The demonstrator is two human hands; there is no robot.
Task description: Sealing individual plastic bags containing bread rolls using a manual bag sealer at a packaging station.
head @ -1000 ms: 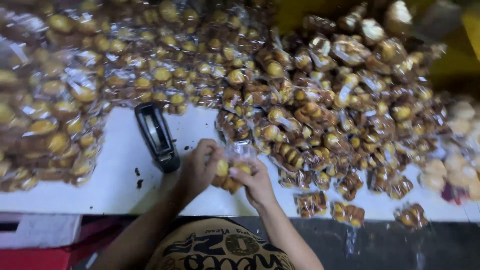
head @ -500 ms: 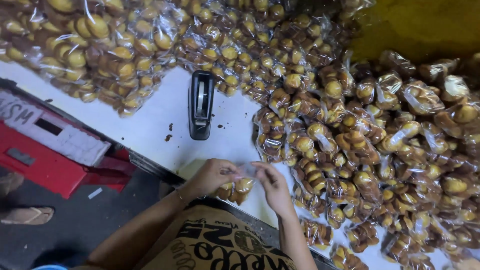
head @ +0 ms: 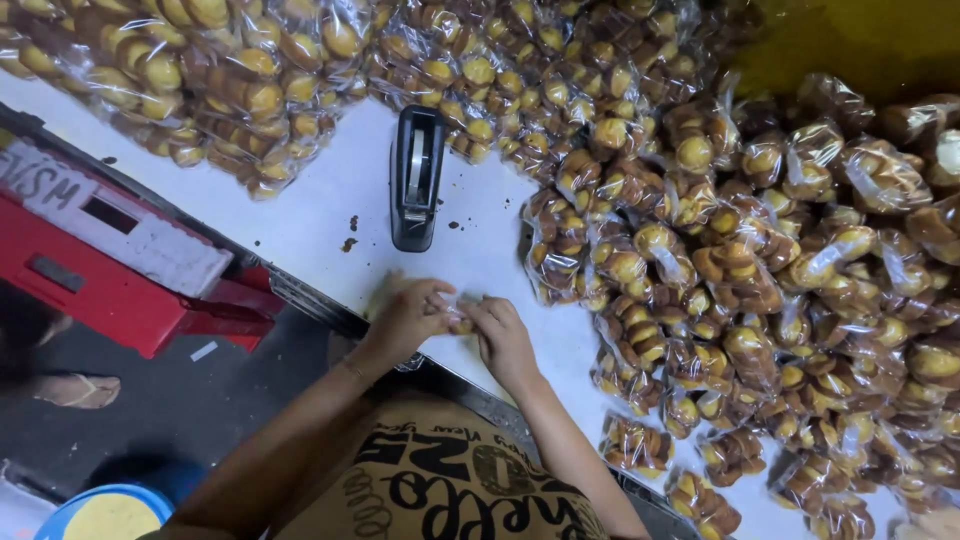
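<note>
My left hand (head: 408, 318) and my right hand (head: 503, 338) meet at the near edge of a white table (head: 315, 215). Between their fingertips they pinch a small clear plastic bag of golden-brown buns (head: 462, 318), most of it hidden by my fingers. A black tape dispenser (head: 416, 178) stands on the table just beyond my hands.
Heaps of bagged buns (head: 760, 270) cover the right side of the table, and another heap (head: 230, 80) fills the far left. A red box (head: 110, 270) sits beside the table on the left. A sandalled foot (head: 75, 390) and a blue tub (head: 105, 510) are on the floor.
The view has swung left and tilted, so the floor and red box now show. Both hands stay together on the small bag, now lower against the table edge.
</note>
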